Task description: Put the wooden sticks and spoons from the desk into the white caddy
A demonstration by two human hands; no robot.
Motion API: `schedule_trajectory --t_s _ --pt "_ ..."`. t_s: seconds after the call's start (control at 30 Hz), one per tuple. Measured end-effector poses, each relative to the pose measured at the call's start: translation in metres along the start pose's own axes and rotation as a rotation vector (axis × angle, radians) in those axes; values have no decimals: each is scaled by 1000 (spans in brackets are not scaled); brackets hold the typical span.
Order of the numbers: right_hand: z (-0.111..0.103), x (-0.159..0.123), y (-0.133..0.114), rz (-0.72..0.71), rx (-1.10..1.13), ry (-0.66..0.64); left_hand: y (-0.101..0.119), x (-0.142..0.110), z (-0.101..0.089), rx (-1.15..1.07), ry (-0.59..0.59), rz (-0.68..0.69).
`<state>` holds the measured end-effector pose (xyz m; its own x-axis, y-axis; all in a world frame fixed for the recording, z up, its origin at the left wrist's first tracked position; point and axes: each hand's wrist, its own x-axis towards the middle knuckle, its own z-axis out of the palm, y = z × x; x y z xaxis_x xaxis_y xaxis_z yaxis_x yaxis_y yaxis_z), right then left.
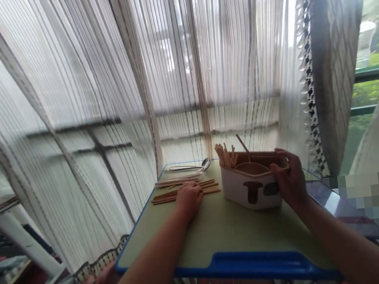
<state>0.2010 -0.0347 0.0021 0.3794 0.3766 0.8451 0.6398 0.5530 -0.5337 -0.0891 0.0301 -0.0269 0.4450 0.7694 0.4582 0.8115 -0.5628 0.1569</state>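
Several wooden chopsticks (163, 199) lie in a loose row on the left of the table. My left hand (189, 200) rests over their middle, its fingers curled down onto them; the fingertips are partly hidden. A white utensil box (235, 187) with a brown rim and brown pattern stands upright to the right. My right hand (291, 178) grips its right end, thumb in front and fingers over the rim. Inside the box, more chopsticks (225, 156) stand at the left, beside a brown rounded utensil (251, 168) and a thin slanted handle (242, 142).
Behind the chopsticks lie a metal slotted spoon (206, 163) and paler sticks (180, 179). The small table (173, 243) has a blue edge and a blue front trough (256, 261). A dark flat device (338, 203) lies on the right. Sheer curtains (175, 71) hang behind.
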Motion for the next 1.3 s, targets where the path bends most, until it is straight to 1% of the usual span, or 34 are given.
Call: schedule_trajectory --t_s 0.1,0.23,0.3,0.37,0.47,0.57,0.67,0.77,0.83,0.87,0.93,1.03,1.1,1.17,1.23,1.3 --pt "1 -1 2 3 0 -1 4 0 -2 14 0 4" --pt "1 -4 7 36 -63 21 10 -1 -3 41 60 -2" --pt "1 -6 7 -49 -122 77 11 -3 -5 40 95 5" --pt "1 -10 4 -193 -209 130 12 -7 -10 20 144 21" --pt "3 -19 -7 -358 -320 120 15 -15 -20 -18 243 64" --pt "8 -31 -23 -525 -321 5 22 -23 -28 -44 309 175" --pt "14 -40 -35 -662 -316 -182 32 -29 -30 -61 330 328" --pt "18 -42 -41 -726 -355 -362 38 -31 -27 -80 347 422" --pt "19 -40 -43 -738 -351 -436 39 -30 -25 -97 354 447" --pt "18 -39 -44 -733 -333 -455 38 -30 -25 -106 352 451" --pt "16 -36 -46 -699 -280 -454 37 -29 -24 -120 336 445" --pt "9 -33 -50 -600 -176 -393 37 -29 -24 -120 287 440" --pt "4 -31 -51 -512 -113 -287 37 -28 -23 -113 259 439" --pt "-1 -27 -49 -391 -81 -134 38 -27 -21 -102 229 430" --pt "-4 -22 -46 -240 -94 40 37 -25 -17 -83 194 412" --pt "-7 -16 -43 -110 -114 163 36 -22 -13 -59 155 394"
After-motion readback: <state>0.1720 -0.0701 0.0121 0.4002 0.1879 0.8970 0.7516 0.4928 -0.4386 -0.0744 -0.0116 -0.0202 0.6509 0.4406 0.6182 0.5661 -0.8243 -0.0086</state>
